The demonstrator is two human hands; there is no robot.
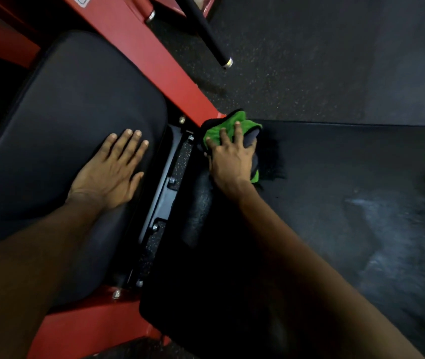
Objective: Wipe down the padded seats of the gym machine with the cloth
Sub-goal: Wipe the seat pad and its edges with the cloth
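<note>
Pressing down on a green and grey cloth (242, 120), the right hand (232, 156) sits at the far left corner of the right pad (335, 177). The cloth is bunched up under the hand and touches the pad. Its grip is loose, not clenched: the fingers (237, 126) that show lie spread on top of the cloth. Some of the cloth sticks out past the fingertips and some pokes out beside the wrist.

The left hand (110, 172) lies flat on the left pad (76, 99), near the pad's right edge. Its grip is let go too. The fingers are straight and close together, the thumb points out to the side, and the hand holds nothing.

Both pads are black and soft looking. The two pads sit side by side with a gap between them. In the gap is a black metal bracket (160, 203) with silver bolts (172, 180) on it.

A red frame (154, 60) runs along the far side of the left pad and ends just beside the cloth. More red frame shows below the left pad. A black bar (206, 29) with a shiny metal tip hangs above the floor (309, 60). The floor is dark with tiny pale specks.

Pale shiny streaks show on the right part of the right pad, well apart from the cloth.
</note>
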